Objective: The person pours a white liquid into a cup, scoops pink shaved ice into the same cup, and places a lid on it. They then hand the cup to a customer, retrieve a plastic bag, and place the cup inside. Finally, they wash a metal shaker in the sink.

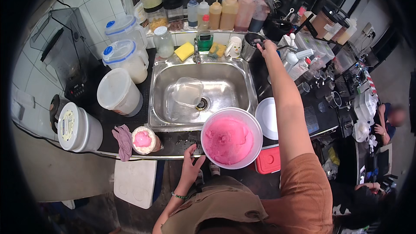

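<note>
My right hand point(269, 49) reaches over the rim of a stainless steel container point(250, 52) behind the sink's right corner. Its fingers close around what looks like a utensil's dark handle point(260, 43); the part inside is hard to make out. My left hand point(192, 162) is empty, fingers apart, at the counter's front edge. Just right of it stands an open white plastic tub point(231, 165) of pink ice cream point(227, 139). Further left, a cup point(155, 144) holds whipped cream and a pink scoop, beside a crumpled mauve cloth point(123, 141).
The steel sink point(162, 117) holds a clear plastic container point(188, 92). A white lid point(268, 118) lies right of it. Lidded tubs point(117, 91) and a blender point(68, 55) stand left. Squeeze bottles point(229, 13) line the back ledge. Another person point(386, 126) is far right.
</note>
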A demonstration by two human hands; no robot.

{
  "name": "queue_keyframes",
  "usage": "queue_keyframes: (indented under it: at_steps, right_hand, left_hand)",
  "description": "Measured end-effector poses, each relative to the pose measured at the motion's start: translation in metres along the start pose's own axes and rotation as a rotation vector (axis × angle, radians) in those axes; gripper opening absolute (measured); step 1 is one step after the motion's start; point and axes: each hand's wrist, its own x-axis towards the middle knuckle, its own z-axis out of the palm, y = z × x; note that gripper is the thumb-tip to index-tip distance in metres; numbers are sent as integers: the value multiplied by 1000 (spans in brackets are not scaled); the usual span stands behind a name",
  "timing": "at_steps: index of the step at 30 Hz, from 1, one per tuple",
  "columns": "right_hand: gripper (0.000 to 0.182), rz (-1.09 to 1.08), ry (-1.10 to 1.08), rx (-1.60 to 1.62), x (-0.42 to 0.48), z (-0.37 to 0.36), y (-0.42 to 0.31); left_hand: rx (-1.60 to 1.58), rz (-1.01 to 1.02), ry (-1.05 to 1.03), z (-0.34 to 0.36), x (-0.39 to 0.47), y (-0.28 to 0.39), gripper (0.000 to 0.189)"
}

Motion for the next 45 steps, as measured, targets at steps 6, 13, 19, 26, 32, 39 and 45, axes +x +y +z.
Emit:
queue_keyframes:
  at_steps: [6, 13, 19, 26, 32, 39, 45]
  right_hand:
    - [26, 68, -108, -3, 44, 12, 20]
    - [21, 160, -406, -55, 37, -35, 2]
    - [21, -290, -474, -632, -152, -158, 21]
    - [42, -344, 535, -1274, -240, -350, 98]
    - [41, -288, 493, -1226, -223, -382, 107]
    - [30, -261, 489, -1098, -207, -383, 103]
    - [18, -422, 234, -211, -212, -389, 77]
  left_hand:
    - [88, 17, 37, 1, -6, 15, 60]
    - [25, 26, -27, 11, 10, 6, 66]
    - [-85, 180, -82, 18, 14, 14, 64]
    - [-184, 65, -190, 15, 20, 24, 67]
    - [-136, 84, -229, 12, 20, 29, 69]
    - [-182, 73, -205, 11, 17, 28, 70]
    - [-179, 20, -213, 12, 24, 18, 72]
